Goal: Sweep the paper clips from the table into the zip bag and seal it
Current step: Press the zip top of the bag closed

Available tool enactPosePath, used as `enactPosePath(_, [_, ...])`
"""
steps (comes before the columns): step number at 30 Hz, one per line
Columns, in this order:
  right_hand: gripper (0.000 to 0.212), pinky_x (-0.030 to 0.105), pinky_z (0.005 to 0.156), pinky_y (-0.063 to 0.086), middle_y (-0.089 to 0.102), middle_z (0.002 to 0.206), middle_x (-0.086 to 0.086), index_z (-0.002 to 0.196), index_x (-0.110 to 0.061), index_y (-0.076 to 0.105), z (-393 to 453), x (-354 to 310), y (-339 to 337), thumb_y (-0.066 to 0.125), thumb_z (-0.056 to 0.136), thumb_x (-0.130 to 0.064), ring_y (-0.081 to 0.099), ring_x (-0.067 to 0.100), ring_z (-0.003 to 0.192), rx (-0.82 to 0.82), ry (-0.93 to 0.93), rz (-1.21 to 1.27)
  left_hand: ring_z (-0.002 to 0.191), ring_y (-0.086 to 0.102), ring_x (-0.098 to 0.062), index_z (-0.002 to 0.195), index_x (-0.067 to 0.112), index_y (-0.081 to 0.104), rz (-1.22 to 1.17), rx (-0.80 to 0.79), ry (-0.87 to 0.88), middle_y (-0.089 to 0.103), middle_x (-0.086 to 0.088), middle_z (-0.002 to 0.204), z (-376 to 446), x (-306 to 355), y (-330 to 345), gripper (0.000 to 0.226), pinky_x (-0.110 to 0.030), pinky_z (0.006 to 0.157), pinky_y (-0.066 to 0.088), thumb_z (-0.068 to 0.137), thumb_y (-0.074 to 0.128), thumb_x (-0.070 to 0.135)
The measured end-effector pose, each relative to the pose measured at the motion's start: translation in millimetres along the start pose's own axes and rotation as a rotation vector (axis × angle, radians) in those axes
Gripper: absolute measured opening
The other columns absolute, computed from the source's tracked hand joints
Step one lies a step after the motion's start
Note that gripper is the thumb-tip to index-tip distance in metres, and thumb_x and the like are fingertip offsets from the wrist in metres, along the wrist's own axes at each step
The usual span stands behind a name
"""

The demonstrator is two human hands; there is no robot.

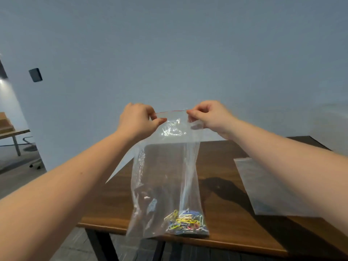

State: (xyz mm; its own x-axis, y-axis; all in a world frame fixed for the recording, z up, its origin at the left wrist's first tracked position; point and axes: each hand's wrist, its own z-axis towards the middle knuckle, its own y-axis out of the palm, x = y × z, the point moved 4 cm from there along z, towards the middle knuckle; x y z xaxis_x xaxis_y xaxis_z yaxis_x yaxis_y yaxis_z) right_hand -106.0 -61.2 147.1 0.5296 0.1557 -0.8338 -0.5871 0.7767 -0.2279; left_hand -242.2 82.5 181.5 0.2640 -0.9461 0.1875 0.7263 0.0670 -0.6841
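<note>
1. The zip bag (165, 178) is held upright above the worktop (235, 185), its long axis vertical and its mouth pointing up
2. The top corners are pinched: left hand (136, 122) in a closed grip on one, right hand (211, 117) on the other
3. The red seal strip (170, 111) lies horizontally between the grips, equally near both
4. The paper clips (186, 222) are heaped in the bag's bottom; sealing is judged the remaining step

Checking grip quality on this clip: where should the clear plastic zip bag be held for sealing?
Probably at the top strip with the red line, one end per hand, from the sides, as the left hand and right hand do. The clear plastic zip bag hangs upright with the coloured paper clips weighing its bottom, keeping the strip taut.
</note>
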Motion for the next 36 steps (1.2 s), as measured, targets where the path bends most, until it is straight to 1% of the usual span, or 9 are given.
enactPosePath(4, [0.02,0.039,0.086,0.058,0.067,0.072,0.003,0.067,-0.013,0.065,16.5,-1.3,-37.5,0.069,0.086,-0.02,0.061,0.017,0.077,0.048,-0.009,-0.12,0.09,0.051,-0.027,0.062,0.022,0.047,-0.098,-0.048,-0.07,0.049,-0.004,0.089,17.2,-7.8,22.7,0.033,-0.035,0.074,0.043,0.077,0.063,0.046])
enactPosePath(8, [0.022,0.042,0.083,0.059,0.065,0.094,0.015,0.075,-0.007,0.065,19.2,30.3,-62.9,0.071,0.083,-0.026,0.06,0.019,0.092,-0.019,0.174,-0.206,0.077,0.06,-0.027,0.073,0.011,0.049,-0.42,-0.181,-0.193,0.063,-0.013,0.086,14.9,-12.5,63.8,0.032,-0.039,0.072,0.05,0.076,0.069,0.036])
enactPosePath(11, [0.026,0.03,0.069,0.061,0.065,0.087,0.01,0.09,0.0,0.062,14.5,55.3,-76.1,0.07,0.084,-0.025,0.063,0.017,0.082,-0.07,0.295,-0.176,0.071,0.065,-0.021,0.078,0.01,0.055,-0.713,-0.247,-0.248,0.068,-0.013,0.078,12.0,-16.6,83.2,0.03,-0.04,0.084,0.055,0.071,0.075,0.031])
enactPosePath(16, [0.012,0.018,0.058,0.057,0.067,0.072,0.01,0.077,-0.002,0.063,15.5,65.2,-90.0,0.066,0.086,-0.01,0.061,0.019,0.065,-0.012,0.267,-0.004,0.075,0.065,-0.014,0.08,0.01,0.064,-1.056,-0.246,-0.271,0.065,-0.006,0.075,16.9,-16.9,93.0,0.016,-0.031,0.085,0.049,0.077,0.071,0.024])
enactPosePath(19, [0.011,0.019,0.06,0.057,0.067,0.062,0.006,0.074,-0.002,0.064,22.3,59.7,-96.0,0.066,0.085,-0.006,0.062,0.016,0.06,0.027,0.202,0.082,0.063,0.059,-0.011,0.079,0.007,0.065,-0.99,-0.172,-0.271,0.063,-0.007,0.07,26.4,-18.7,92.8,0.01,-0.031,0.079,0.048,0.082,0.065,0.017])
enactPosePath(22, [0.009,0.02,0.058,0.055,0.065,0.062,0.006,0.075,-0.003,0.066,29.6,47.5,-97.0,0.07,0.08,-0.009,0.061,0.014,0.056,0.008,0.152,0.115,0.07,0.058,-0.018,0.083,0.012,0.066,-0.904,-0.076,-0.289,0.063,-0.005,0.07,37.0,-21.8,91.9,0.005,-0.036,0.082,0.05,0.079,0.068,0.014])
enactPosePath(27, [0.005,0.017,0.051,0.048,0.055,0.064,0.008,0.077,-0.006,0.065,38.4,29.9,-103.1,0.068,0.08,-0.003,0.049,0.015,0.055,-0.016,0.125,0.158,0.074,0.061,-0.018,0.104,0.015,0.062,-1.059,0.026,-0.379,0.065,-0.002,0.074,48.7,-21.2,98.5,0.03,-0.03,0.082,0.052,0.075,0.072,0.015])
enactPosePath(32, [0.015,0.021,0.055,0.044,0.057,0.069,0.006,0.1,-0.008,0.069,36.7,29.9,-107.6,0.066,0.086,-0.005,0.052,0.011,0.054,-0.067,0.203,-0.092,0.073,0.065,-0.012,0.089,0.01,0.065,-1.3,-0.117,-0.45,0.066,-0.008,0.086,45.5,-10.9,115.7,0.017,-0.02,0.072,0.053,0.076,0.071,0.018])
enactPosePath(36, [0.017,0.023,0.061,0.044,0.065,0.07,0.001,0.102,-0.014,0.07,37.7,31.6,-111.5,0.068,0.086,-0.01,0.059,0.012,0.066,-0.051,0.241,-0.168,0.069,0.064,-0.011,0.083,0.013,0.067,-1.303,-0.181,-0.494,0.072,-0.001,0.072,38.8,-9.4,123.9,0.011,-0.018,0.062,0.051,0.079,0.068,0.023])
